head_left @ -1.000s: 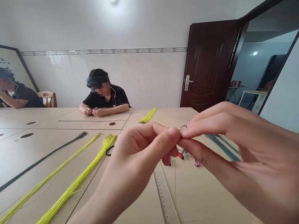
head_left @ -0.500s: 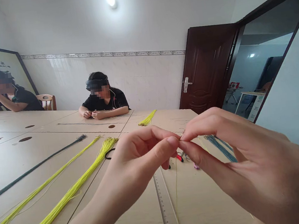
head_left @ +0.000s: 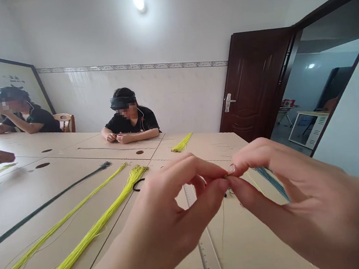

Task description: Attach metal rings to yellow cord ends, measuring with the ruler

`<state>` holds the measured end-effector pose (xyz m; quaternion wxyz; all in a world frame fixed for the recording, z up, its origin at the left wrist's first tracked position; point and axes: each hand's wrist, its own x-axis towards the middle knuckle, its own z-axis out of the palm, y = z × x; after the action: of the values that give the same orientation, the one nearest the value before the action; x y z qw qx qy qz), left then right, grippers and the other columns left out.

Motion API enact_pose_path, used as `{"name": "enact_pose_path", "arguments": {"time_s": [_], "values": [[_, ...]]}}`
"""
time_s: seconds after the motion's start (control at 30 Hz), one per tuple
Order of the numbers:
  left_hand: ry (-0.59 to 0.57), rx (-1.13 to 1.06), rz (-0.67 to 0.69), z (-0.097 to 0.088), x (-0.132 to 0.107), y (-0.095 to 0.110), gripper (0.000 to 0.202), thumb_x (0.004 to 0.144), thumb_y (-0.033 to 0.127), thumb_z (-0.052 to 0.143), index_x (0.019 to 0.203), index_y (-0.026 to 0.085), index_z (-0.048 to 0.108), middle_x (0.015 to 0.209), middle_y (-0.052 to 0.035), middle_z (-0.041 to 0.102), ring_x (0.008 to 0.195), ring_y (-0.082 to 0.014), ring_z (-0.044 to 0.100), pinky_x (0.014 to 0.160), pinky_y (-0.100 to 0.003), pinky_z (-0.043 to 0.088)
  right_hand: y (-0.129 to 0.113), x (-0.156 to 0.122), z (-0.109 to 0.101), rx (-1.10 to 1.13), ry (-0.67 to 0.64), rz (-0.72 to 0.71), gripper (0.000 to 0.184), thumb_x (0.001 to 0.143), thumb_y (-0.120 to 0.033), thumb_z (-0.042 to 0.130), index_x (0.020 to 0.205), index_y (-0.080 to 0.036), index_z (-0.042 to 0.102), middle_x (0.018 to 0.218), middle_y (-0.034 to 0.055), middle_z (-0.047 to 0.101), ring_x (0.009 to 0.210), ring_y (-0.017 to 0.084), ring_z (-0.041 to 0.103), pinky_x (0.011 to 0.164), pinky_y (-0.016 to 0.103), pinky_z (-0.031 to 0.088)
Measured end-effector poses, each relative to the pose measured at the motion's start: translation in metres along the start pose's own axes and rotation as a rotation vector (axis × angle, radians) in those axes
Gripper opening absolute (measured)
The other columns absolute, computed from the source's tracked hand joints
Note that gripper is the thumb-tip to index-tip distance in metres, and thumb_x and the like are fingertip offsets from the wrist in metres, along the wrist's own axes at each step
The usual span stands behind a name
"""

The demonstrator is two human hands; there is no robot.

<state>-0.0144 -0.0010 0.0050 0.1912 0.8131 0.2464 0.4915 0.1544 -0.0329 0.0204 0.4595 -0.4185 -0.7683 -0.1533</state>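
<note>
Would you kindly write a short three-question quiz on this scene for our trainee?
1. True or false: the left hand and right hand have their fingertips close together.
2. What colour is the thick bundle of strands nearest the left hand? a) red b) black c) yellow
3. Fill in: the marked strip on the table, partly hidden behind the left hand, is a ____.

Key: 1 true; 2 c; 3 ruler.

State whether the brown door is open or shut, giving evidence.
Open: the brown door stands swung away from its frame, with a cabinet visible beyond.
</note>
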Motion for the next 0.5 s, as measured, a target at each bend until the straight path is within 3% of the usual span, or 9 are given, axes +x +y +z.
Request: {"name": "enact_pose_path", "arguments": {"time_s": [0.23,0.5], "values": [[-0.1,0.106,0.148,-0.012,0.0,-0.004,0.011,0.09,0.015,0.051,0.089,0.025,0.055,0.084,0.0048,0.058,0.078,-0.0064,0.056,0.069,-0.016,0.042,-0.003,-0.011,0.0,0.029,-0.044,0.032,0.006,0.08,-0.028,0.061,0.082,-0.027,0.055,0.081,-0.0061,0.062,0.067,0.008,0.058,0.056,0.016,0.047],[-0.136,0.183,0.176,-0.015,-0.004,-0.002,0.015,0.089,0.013,0.049,0.094,0.026,0.054,0.085,0.0017,0.056,0.074,-0.01,0.052,0.067,-0.021,0.041,-0.004,-0.006,-0.001,0.147,-0.109,0.118,0.014,0.074,-0.016,0.06,0.078,-0.028,0.053,0.077,-0.0087,0.06,0.072,0.009,0.06,0.059,0.018,0.047]]}}
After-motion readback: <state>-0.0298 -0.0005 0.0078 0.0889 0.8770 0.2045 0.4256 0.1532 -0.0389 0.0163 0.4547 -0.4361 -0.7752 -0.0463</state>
